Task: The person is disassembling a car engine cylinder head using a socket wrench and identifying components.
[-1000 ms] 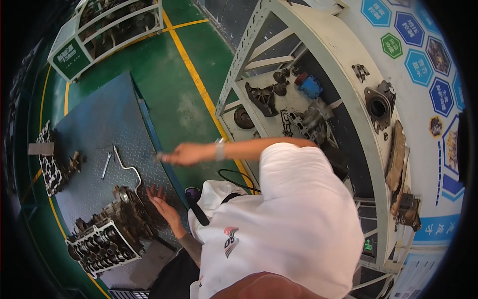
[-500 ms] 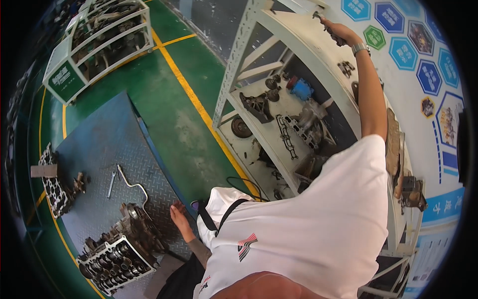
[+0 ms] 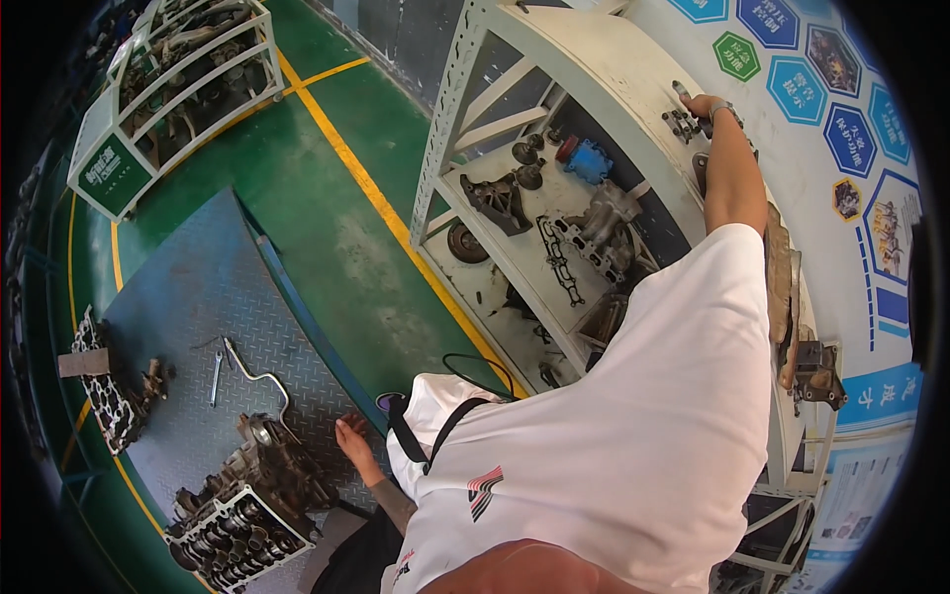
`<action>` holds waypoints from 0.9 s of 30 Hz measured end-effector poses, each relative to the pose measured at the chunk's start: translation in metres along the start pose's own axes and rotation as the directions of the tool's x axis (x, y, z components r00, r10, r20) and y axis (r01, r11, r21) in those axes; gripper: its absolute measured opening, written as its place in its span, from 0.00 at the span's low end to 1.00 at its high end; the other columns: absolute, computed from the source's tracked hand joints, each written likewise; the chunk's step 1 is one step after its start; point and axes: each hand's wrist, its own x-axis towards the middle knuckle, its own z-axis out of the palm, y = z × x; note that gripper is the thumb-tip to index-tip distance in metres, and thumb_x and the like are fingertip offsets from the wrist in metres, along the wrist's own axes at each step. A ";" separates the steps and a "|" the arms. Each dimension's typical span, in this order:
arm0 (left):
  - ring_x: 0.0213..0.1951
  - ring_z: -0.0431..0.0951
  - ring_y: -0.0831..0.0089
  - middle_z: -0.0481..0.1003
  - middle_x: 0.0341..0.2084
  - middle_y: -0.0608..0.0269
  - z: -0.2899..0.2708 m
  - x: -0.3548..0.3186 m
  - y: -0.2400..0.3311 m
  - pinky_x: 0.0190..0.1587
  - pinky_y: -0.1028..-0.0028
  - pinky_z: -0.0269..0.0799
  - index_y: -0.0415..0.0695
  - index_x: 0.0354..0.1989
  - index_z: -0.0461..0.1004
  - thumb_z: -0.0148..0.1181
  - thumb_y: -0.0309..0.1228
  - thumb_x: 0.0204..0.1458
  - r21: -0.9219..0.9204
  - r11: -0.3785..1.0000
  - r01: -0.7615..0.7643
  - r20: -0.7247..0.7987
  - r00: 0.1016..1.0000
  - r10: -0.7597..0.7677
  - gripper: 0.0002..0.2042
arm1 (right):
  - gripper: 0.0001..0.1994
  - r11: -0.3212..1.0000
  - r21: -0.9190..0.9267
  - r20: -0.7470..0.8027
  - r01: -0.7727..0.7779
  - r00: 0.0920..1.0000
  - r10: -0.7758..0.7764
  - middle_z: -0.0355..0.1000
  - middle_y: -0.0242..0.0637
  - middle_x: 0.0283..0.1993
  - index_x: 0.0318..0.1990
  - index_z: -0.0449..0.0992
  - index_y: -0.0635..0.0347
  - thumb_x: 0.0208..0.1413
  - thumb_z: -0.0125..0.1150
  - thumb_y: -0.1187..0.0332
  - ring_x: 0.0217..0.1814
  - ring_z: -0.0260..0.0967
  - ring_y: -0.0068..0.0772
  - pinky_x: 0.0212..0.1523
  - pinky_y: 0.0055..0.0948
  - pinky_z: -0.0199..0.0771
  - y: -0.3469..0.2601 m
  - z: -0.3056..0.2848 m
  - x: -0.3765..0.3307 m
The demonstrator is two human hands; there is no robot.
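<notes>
My right hand [image 3: 707, 106] is stretched out to the top board of a white shelf rack [image 3: 579, 49]. Its fingers are closed round a slim dark metal part [image 3: 681, 90], whose end pokes out past them; the exact kind is not clear. Small metal pieces [image 3: 679, 125] lie on the board right beside that hand. My left hand [image 3: 353, 436] hangs low, fingers stretched and nothing in them, above the edge of a steel tread-plate platform [image 3: 183, 287]. Nearest to it are an engine block with its valve train exposed [image 3: 247, 515] and a bent metal pipe [image 3: 259, 375].
A wrench [image 3: 217, 372] and a cylinder head [image 3: 104, 396] lie on the platform. The rack's lower shelf carries a blue part [image 3: 591, 161], a gasket [image 3: 559, 259] and an intake manifold [image 3: 604, 223]. A caged cart [image 3: 119, 173] stands far left on green floor. A black cable [image 3: 457, 356] loops near me.
My right hand has come down and toward me along the top board, carrying the metal part near the small pieces. The view has shifted slightly; my left hand stays low and empty.
</notes>
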 end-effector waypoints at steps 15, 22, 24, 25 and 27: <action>0.32 0.77 0.74 0.76 0.33 0.62 -0.012 -0.006 0.000 0.33 0.75 0.68 0.39 0.43 0.73 0.44 0.47 0.64 0.029 1.000 -0.010 -0.104 0.994 0.013 0.21 | 0.29 0.794 0.120 -0.561 0.597 0.700 -0.442 0.76 0.55 0.44 0.40 0.80 0.65 0.52 0.56 0.42 0.48 0.74 0.56 0.50 0.43 0.72 -0.346 -0.103 -0.019; 0.35 0.74 0.73 0.76 0.33 0.61 -0.028 -0.015 -0.004 0.39 0.74 0.69 0.38 0.42 0.72 0.46 0.44 0.64 -0.158 0.974 -0.160 -0.268 0.957 0.113 0.19 | 0.20 0.767 0.179 -0.793 0.617 0.552 -0.259 0.75 0.56 0.44 0.44 0.79 0.60 0.46 0.56 0.60 0.49 0.73 0.58 0.52 0.45 0.72 -0.374 -0.052 -0.047; 0.35 0.75 0.72 0.76 0.34 0.61 -0.029 -0.014 -0.008 0.39 0.73 0.70 0.39 0.43 0.72 0.47 0.44 0.64 -0.154 0.976 -0.154 -0.248 0.962 0.112 0.18 | 0.21 0.703 -0.078 -0.995 0.706 -0.015 -0.096 0.68 0.48 0.17 0.25 0.74 0.65 0.60 0.48 0.55 0.18 0.68 0.48 0.19 0.43 0.66 -0.361 -0.049 -0.051; 0.35 0.75 0.72 0.76 0.34 0.61 -0.030 -0.014 -0.011 0.39 0.73 0.70 0.39 0.43 0.72 0.47 0.44 0.64 -0.157 0.981 -0.116 -0.265 0.962 0.072 0.18 | 0.21 0.711 -0.083 -0.996 0.698 -0.026 -0.091 0.68 0.48 0.17 0.25 0.74 0.65 0.60 0.48 0.55 0.18 0.68 0.48 0.19 0.43 0.66 -0.357 -0.053 -0.050; 0.36 0.77 0.72 0.77 0.35 0.61 -0.032 -0.015 -0.017 0.39 0.73 0.70 0.39 0.44 0.73 0.47 0.44 0.64 -0.145 0.989 -0.002 -0.154 0.988 -0.020 0.18 | 0.23 0.821 0.221 -0.763 0.526 0.618 -0.191 0.75 0.60 0.43 0.44 0.77 0.65 0.41 0.57 0.59 0.48 0.72 0.61 0.52 0.46 0.71 -0.349 -0.060 -0.045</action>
